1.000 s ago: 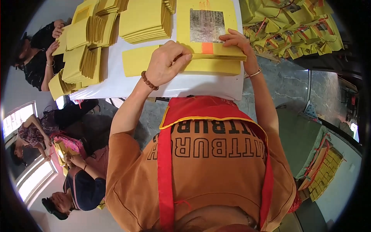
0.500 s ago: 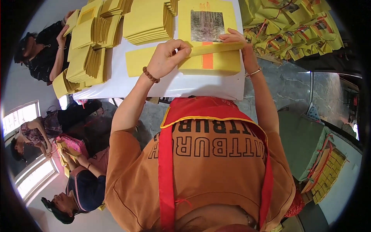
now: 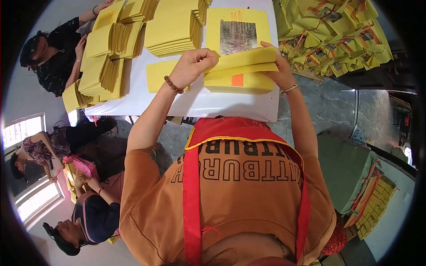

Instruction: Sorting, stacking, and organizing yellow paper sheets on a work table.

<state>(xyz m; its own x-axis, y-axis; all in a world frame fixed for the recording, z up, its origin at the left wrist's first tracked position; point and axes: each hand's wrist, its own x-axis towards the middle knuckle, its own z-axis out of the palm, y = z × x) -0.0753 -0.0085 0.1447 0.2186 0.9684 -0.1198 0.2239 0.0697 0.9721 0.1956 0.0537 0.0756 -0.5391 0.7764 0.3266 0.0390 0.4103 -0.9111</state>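
A yellow paper sheet [image 3: 246,61], partly folded so that its layers gape apart, is held up between my hands. My left hand [image 3: 193,67], with a beaded bracelet, pinches its left end in closed fingers. At its right end my right hand [image 3: 283,73] grips the edge, thumb upward and the other fingers mostly hidden behind the paper. Beneath lies a thick stack of yellow paper [image 3: 262,84], whose top bears a dark printed picture [image 3: 238,39] and an orange band [image 3: 237,80]. A flat yellow piece [image 3: 159,74] lies on the white table [image 3: 195,104], partly behind my left wrist.
Folded yellow paper piles [image 3: 171,29] stand left of the stack, with more piles [image 3: 104,66] farther left. Tied yellow bundles [image 3: 333,40] are heaped at the right. A person [image 3: 55,57] stands at the table's left; two more people sit behind.
The sheet has gone from a narrow strip to a wider, gaping fold. My right hand has shifted from fingers over the top to gripping the right edge.
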